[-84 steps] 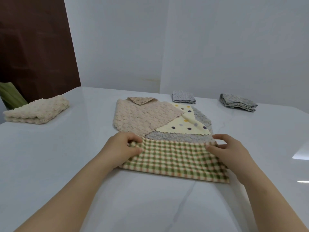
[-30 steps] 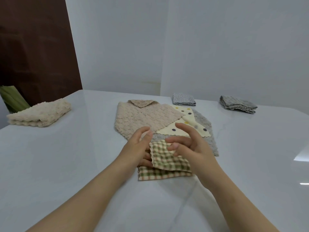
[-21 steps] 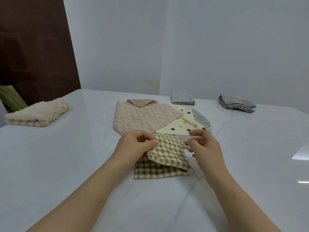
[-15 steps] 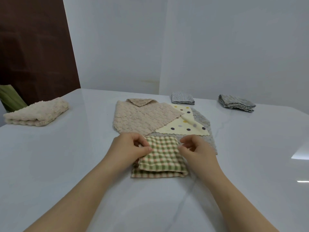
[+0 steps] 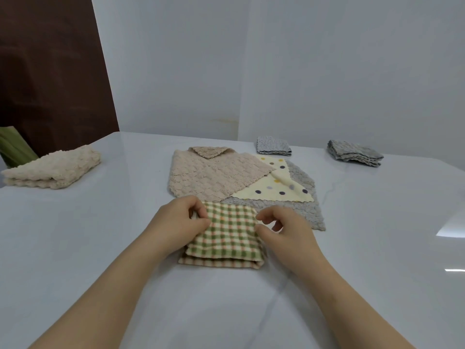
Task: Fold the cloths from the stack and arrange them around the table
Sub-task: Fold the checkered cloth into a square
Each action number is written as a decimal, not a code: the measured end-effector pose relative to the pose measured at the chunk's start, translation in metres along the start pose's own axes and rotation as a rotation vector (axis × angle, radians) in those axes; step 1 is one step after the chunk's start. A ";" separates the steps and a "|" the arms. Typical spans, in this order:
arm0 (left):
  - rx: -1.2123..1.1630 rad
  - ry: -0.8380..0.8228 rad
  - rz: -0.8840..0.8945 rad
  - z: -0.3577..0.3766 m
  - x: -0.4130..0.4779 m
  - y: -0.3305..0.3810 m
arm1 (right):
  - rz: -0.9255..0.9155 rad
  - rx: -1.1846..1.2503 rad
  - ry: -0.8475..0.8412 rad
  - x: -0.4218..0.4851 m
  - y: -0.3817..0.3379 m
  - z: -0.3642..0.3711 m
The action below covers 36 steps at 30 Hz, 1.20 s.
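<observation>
Green, cream and pink in checks: finishing the fold on the small checked cloth (image 5: 226,239), lying on the glossy white desk (image 5: 88,248) just in front of the stack. Pinching its far left corner with the left hand (image 5: 176,222). Bending thumb and forefinger of the right hand (image 5: 285,234) at its right edge, unable to tell whether gripping or merely touching. Judging roughly halfway: having a fluffy cream folded cloth (image 5: 52,170), a small grey folded cloth (image 5: 273,146) and a thicker grey folded cloth (image 5: 354,153) set out, leaving a beige textured cloth (image 5: 214,175), a yellow dotted cloth (image 5: 276,191) and a grey textured cloth (image 5: 302,210) unfolded.
</observation>
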<state>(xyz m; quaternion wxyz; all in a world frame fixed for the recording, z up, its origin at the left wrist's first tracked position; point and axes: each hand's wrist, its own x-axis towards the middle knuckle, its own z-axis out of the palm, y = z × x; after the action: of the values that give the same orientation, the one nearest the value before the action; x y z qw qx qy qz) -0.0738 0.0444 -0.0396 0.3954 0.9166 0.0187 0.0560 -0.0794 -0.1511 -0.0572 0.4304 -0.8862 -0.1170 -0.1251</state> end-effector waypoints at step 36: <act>0.200 -0.097 -0.025 0.007 -0.005 -0.006 | 0.151 -0.270 -0.120 0.001 -0.011 0.022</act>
<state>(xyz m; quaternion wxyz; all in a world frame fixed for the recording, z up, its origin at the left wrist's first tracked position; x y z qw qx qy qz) -0.0776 0.0430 -0.0489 0.3030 0.9528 0.0165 0.0046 -0.0796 -0.1270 -0.0620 0.3079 -0.9481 -0.0579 -0.0539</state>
